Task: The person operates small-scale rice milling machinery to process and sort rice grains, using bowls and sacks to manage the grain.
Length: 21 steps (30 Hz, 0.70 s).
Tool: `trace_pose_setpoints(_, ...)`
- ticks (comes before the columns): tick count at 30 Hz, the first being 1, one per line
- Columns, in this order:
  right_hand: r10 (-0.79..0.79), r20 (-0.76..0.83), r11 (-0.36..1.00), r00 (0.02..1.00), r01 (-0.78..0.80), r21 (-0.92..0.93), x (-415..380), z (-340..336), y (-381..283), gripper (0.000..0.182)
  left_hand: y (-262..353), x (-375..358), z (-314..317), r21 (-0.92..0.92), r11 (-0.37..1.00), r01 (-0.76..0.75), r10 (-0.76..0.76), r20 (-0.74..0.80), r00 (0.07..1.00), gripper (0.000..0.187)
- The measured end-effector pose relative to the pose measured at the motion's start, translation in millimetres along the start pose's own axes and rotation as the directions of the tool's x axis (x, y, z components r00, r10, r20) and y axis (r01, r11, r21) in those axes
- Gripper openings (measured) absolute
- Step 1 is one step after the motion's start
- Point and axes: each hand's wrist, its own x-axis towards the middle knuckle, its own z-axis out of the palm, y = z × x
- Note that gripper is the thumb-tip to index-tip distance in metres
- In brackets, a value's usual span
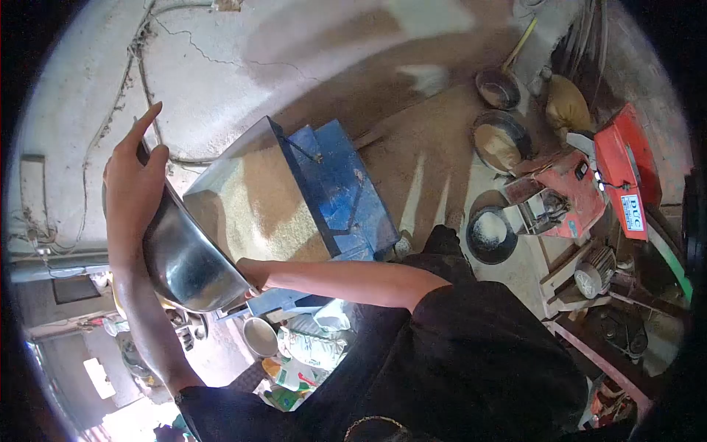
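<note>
A shiny metal basin (195,261) is tipped on its side between my two hands, its opening facing the blue metal hopper (350,188). Pale grain (269,202) fills much of the hopper. At the basin's upper rim is my left hand (136,177), with one finger stretched away and the others partly hidden behind the metal. My right hand (254,275) grips the lower rim, its fingers mostly out of sight. The inside of the basin is turned away from view.
A red machine (563,188) stands at right; by its spout a dark basin (491,234) holds white meal. Farther up are another basin (503,140), a pan (498,88) and a tan sack (567,104). A motor (595,272) and white bags (317,346) sit lower.
</note>
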Motion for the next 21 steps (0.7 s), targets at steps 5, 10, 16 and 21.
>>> trace_pose_setpoints(5, -0.053, -0.197, 0.994, 0.979, 0.032, -0.106, 8, -2, 0, 0.017, -14, -14, -3, -0.221, 0.975, -0.009, -0.011, -0.089, 0.996, 0.049)
trace_pose_setpoints(10, 0.077, -0.264, 0.982, 0.962, -0.028, 0.185, -14, -10, -21, 0.033, -37, -32, -2, -0.611, 0.791, -0.026, -0.192, -0.288, 0.938, 0.037)
trace_pose_setpoints(16, 0.007, -0.256, 0.93, 0.967, 0.088, 0.357, -13, -36, -32, 0.046, -52, -74, -18, -0.574, 0.818, -0.041, -0.295, -0.479, 0.826, 0.035)
trace_pose_setpoints(21, -0.265, -0.138, 0.864, 0.954, 0.298, 0.405, 12, -78, -39, 0.045, -104, -105, -53, -0.457, 0.88, -0.131, -0.239, -0.663, 0.709, 0.039)
